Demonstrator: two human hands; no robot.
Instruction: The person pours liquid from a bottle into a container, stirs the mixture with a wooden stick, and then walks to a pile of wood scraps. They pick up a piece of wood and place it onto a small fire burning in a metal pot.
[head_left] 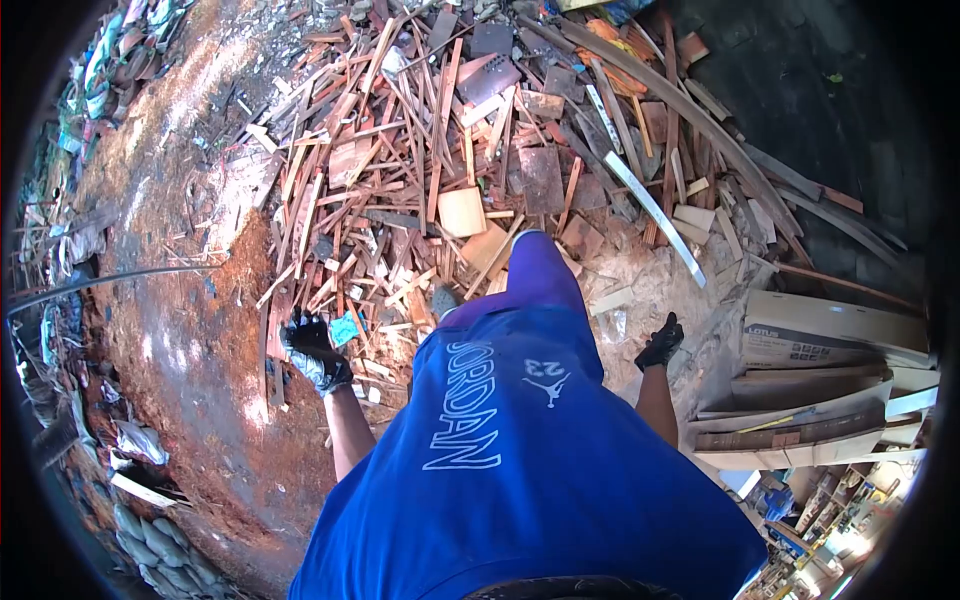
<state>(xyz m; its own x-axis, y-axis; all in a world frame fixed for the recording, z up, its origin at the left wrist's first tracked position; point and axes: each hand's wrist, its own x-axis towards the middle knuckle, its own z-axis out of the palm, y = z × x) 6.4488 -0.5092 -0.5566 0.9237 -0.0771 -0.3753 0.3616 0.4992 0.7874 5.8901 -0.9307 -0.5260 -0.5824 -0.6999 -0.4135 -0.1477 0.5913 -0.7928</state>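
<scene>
My left hand (317, 354), in a black and grey glove, hangs over the left edge of a pile of wood scraps (345, 165). Its fingers are loosely bent and apart, and I see nothing held. A small turquoise piece (345, 328) lies just beside it, with a narrow reddish board (275, 330) on its other side. My right hand (661, 343), in a black glove, hangs at my right side above pale, dusty ground. Its fingers look slightly apart, with nothing visible in them. Nearest to it is a large flattened cardboard box (835, 330).
Long curved planks (690, 105) and a white strip (655, 218) lie across the pile's right side. Square wood pieces (461, 212) lie ahead of my feet. Brown dirt ground (180, 400) spreads left, with stacked sacks (160, 545) at lower left.
</scene>
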